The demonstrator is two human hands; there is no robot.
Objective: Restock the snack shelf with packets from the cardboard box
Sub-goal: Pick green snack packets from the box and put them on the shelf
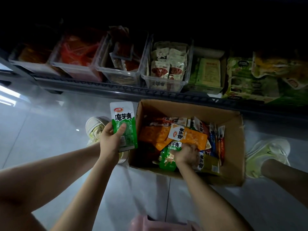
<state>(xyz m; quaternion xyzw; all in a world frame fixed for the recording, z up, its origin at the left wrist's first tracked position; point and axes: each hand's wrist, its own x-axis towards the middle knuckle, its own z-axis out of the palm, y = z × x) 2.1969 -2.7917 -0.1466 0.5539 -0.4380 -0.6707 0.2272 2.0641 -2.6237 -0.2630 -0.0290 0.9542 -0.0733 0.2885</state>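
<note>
As hands (109,140) (185,155) grip packets (124,124) (167,160), box (233,147) nearby

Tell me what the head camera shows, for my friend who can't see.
A person's left hand holds a green snack packet while the right hand reaches into a cardboard box of packets by a snack shelf.

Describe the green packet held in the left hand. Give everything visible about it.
The green packet is a flat, glossy plastic sachet. Its upper part is white with a red oval logo and large black Chinese characters, and its lower part is green with a small printed panel. It is held roughly upright, top leaning slightly left, beside the cardboard box. The left hand grips its lower half, thumb across the front.
</note>
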